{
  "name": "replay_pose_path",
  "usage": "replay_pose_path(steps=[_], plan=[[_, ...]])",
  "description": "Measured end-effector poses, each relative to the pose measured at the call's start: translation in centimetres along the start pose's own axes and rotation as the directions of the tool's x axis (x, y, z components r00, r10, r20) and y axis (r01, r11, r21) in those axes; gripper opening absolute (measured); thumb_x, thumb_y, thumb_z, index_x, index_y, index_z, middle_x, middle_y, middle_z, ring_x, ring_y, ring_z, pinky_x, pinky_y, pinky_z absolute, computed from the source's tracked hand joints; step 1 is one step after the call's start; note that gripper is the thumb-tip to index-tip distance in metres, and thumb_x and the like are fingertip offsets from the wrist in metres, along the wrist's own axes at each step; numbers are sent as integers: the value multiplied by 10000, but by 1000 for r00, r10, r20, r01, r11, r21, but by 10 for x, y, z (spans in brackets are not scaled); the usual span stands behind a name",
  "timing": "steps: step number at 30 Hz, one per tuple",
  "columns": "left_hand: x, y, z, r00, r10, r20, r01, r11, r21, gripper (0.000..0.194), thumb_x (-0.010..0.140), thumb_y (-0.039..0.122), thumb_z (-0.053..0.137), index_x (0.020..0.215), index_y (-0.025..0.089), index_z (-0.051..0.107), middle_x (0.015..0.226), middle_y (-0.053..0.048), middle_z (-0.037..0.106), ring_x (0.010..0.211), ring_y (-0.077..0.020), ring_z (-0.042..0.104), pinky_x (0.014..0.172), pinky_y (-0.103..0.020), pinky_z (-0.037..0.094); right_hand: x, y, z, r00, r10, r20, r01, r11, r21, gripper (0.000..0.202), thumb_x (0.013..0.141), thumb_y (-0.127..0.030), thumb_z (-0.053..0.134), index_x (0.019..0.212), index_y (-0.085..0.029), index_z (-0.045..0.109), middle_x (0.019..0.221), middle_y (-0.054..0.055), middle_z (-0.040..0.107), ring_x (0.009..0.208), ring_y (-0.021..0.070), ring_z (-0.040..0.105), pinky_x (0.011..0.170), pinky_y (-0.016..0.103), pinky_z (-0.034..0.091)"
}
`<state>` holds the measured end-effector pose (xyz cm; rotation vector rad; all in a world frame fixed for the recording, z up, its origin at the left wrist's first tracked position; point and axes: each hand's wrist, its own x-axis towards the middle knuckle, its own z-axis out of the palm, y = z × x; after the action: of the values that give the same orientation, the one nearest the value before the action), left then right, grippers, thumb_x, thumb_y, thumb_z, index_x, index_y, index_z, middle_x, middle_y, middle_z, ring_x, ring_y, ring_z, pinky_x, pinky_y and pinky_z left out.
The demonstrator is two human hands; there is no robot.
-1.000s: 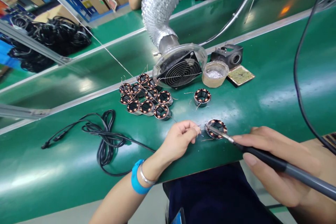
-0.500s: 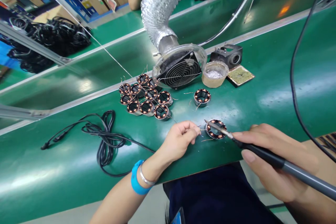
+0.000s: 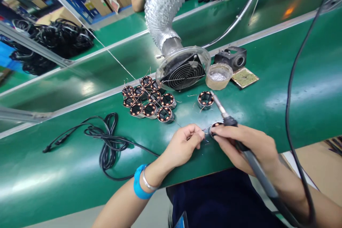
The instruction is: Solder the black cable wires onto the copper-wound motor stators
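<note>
My left hand [image 3: 184,144] is closed in a pinch on a thin wire lead [image 3: 204,131] that runs to a copper-wound motor stator [image 3: 210,130]. In my right hand [image 3: 251,146] is a soldering iron [image 3: 220,106], its metal tip pointing up and away from me. The right fingertips reach the same stator, covering most of it, and seem to touch its ring. A second stator [image 3: 205,106] stands farther back, close to the iron's tip; whether they touch I cannot tell.
Several stators [image 3: 149,109] cluster at the left of a fume extractor fan [image 3: 184,73] with a foil duct [image 3: 161,10]. A round tub [image 3: 219,82], a black holder [image 3: 235,58] and a square pad [image 3: 244,77] stand right. A coiled black cable [image 3: 108,139] lies left.
My right hand has moved left onto the stator. The soldering iron has swung so its tip points away from me. My left hand keeps its pinch at nearly the same place.
</note>
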<state>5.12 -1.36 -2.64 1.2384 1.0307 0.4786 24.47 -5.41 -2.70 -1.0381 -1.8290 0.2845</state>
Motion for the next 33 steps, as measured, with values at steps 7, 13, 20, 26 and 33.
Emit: replay_pose_path(steps=[7, 13, 20, 26, 33], plan=[[-11, 7, -8, 983, 167, 76, -183, 928, 323, 295, 1025, 412, 438, 849, 194, 532, 782, 1, 540, 746, -153, 482, 718, -275, 372, 3, 7, 9, 986, -144, 87, 153, 983, -106, 237, 937, -49, 555, 1075, -230, 622, 820, -4, 708, 656, 132, 671, 583, 256, 506], [-14, 18, -8, 977, 202, 73, -212, 849, 484, 231, 1035, 349, 422, 877, 208, 514, 793, 13, 521, 755, -154, 474, 714, -279, 345, -12, 4, 6, 990, -99, 99, 106, 991, -78, 328, 895, -45, 604, 1175, -215, 603, 862, 24, 690, 730, 159, 679, 631, 270, 531], [-7, 4, -9, 993, 36, 114, -50, 991, 124, 390, 975, 524, 484, 763, 196, 492, 666, 37, 476, 636, -123, 390, 626, -258, 315, -9, 3, 12, 982, -166, 87, 175, 978, -114, 296, 909, -41, 591, 1149, -209, 635, 778, 4, 666, 683, 143, 662, 614, 251, 517], [-2, 3, -1, 995, -75, 70, 81, 993, -82, 407, 860, 555, 603, 709, 197, 484, 560, 78, 377, 523, -86, 272, 531, -244, 228, -9, -2, 13, 993, -115, -32, 111, 989, -99, 343, 865, -29, 662, 1160, -196, 610, 832, 25, 697, 660, 147, 643, 611, 270, 533], [-2, 3, 3, 998, -62, -19, 61, 997, -43, 409, 829, 563, 603, 691, 196, 489, 549, 88, 326, 511, -77, 235, 507, -240, 215, -14, 3, 15, 1000, -8, -17, 8, 1000, 17, 329, 880, -39, 637, 1137, -241, 604, 837, 9, 702, 663, 161, 600, 613, 315, 533]])
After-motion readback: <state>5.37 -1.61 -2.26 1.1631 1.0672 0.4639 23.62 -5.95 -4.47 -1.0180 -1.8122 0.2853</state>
